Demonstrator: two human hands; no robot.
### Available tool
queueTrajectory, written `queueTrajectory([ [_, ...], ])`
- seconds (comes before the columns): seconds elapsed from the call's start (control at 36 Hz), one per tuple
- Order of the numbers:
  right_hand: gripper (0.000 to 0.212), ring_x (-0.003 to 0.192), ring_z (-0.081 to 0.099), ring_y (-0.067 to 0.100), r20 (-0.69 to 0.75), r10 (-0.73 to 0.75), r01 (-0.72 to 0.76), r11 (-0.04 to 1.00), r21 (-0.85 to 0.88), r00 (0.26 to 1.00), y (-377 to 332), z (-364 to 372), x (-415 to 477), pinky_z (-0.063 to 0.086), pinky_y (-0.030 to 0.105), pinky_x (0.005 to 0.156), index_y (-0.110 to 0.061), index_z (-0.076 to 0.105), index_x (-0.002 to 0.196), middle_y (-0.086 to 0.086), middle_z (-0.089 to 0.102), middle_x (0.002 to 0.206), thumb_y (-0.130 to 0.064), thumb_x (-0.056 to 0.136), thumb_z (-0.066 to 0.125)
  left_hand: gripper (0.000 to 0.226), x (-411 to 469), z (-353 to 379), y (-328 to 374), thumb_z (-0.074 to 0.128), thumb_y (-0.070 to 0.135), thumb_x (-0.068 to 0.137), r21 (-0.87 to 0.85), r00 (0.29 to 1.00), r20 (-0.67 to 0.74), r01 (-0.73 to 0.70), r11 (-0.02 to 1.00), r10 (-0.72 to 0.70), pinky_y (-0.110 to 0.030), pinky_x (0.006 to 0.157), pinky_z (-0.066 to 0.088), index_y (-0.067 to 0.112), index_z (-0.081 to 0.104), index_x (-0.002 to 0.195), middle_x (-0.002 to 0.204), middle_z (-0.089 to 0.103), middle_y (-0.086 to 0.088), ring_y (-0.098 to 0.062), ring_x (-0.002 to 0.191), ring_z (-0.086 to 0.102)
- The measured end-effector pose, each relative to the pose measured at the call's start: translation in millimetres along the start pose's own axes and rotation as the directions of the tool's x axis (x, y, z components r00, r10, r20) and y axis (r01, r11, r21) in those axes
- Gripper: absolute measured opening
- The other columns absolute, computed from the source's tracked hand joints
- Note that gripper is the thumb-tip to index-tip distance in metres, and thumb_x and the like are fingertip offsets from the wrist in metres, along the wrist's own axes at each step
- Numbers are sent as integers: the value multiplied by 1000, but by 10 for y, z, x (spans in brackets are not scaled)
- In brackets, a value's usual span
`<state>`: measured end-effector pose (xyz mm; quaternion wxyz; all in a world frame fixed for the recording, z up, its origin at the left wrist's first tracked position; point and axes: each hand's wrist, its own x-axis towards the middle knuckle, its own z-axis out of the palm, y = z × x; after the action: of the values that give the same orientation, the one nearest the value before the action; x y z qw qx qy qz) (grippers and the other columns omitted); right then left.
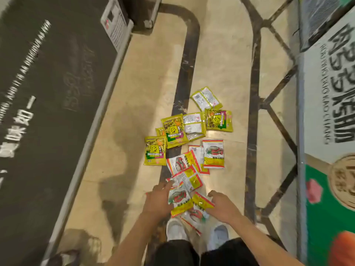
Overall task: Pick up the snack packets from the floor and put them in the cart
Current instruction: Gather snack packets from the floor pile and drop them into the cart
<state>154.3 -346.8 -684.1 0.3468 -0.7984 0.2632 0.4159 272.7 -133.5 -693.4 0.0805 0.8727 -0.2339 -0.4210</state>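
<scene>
Several snack packets lie scattered on the tiled floor. Yellow-green packets (173,130) sit farther away; red, white and yellow packets (213,153) lie nearer. My left hand (158,201) grips the left edge of a red-and-yellow packet (179,200) just above my shoes. My right hand (222,207) holds the right side of a neighbouring packet (201,202) in the same small bunch. More packets (194,217) lie under these two, partly hidden. No cart is visible.
A dark signboard (48,93) with white lettering runs along the left. A printed display panel (330,131) with a metal edge stands on the right. Dark curved bands cross the beige floor (146,77). My white shoes (175,230) stand below the packets.
</scene>
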Motion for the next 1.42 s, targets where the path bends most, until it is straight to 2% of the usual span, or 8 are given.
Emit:
queueTrajectory([
  [0.28,77,117,46,32,-37,24,-35,933,-359,999,721,1466,1966,45,45,95,-16,33,129,11,45,129,-52,71,67,86,1503,1423,-1128,56,78,71,82,994,34,-105,991,103,-38,94,44,40,29,143,142,44,7,-20,124,48],
  [0.42,85,112,49,30,-184,-81,-34,837,-546,980,903,1752,2251,44,39,91,-9,33,134,12,46,129,-55,69,60,91,1728,1846,-1329,65,67,71,183,984,79,-172,968,160,-39,100,40,36,24,146,149,34,5,-21,131,40],
  [0.47,71,113,48,28,-202,-52,-60,858,-510,978,951,1814,2293,43,37,92,-11,32,133,10,48,126,-35,75,67,88,1739,1949,-1328,68,59,75,219,987,72,-158,963,145,-39,102,38,33,26,147,148,35,4,-21,132,38],
  [0.75,62,105,61,24,185,139,-85,959,-271,973,969,1585,2367,46,28,78,-12,61,108,7,64,115,-43,59,85,73,1786,1959,-1231,74,48,75,42,996,47,-80,996,78,-31,100,43,37,39,138,136,51,7,-17,123,51],
  [1.0,62,120,52,20,247,-67,133,956,-263,967,813,1208,2397,44,28,96,-21,60,115,-2,58,127,-44,61,79,51,1722,1381,-1341,82,38,60,-192,991,125,74,979,-50,-19,81,52,62,51,93,102,68,21,0,88,64],
  [1.11,38,77,49,22,112,-112,135,964,-229,987,558,739,2131,30,23,52,-21,39,64,-1,47,75,-37,76,72,45,1549,834,-1366,84,35,64,-247,998,31,55,968,-49,-23,75,55,53,55,93,94,68,23,3,80,64],
  [1.28,31,98,60,25,-250,-155,144,988,-63,956,-4,-239,1417,44,33,76,-13,62,102,7,65,98,-39,85,65,51,978,-252,-975,82,18,75,-328,978,-180,38,944,-102,-2,65,42,30,61,120,115,67,7,-1,80,62],
  [1.42,23,89,62,17,-430,-186,230,972,52,883,-684,-1200,319,41,28,71,-20,67,95,-5,69,91,-40,83,68,52,109,-1286,-357,82,20,74,-390,919,-357,20,921,-171,0,66,34,16,65,123,103,68,5,-8,92,60],
])
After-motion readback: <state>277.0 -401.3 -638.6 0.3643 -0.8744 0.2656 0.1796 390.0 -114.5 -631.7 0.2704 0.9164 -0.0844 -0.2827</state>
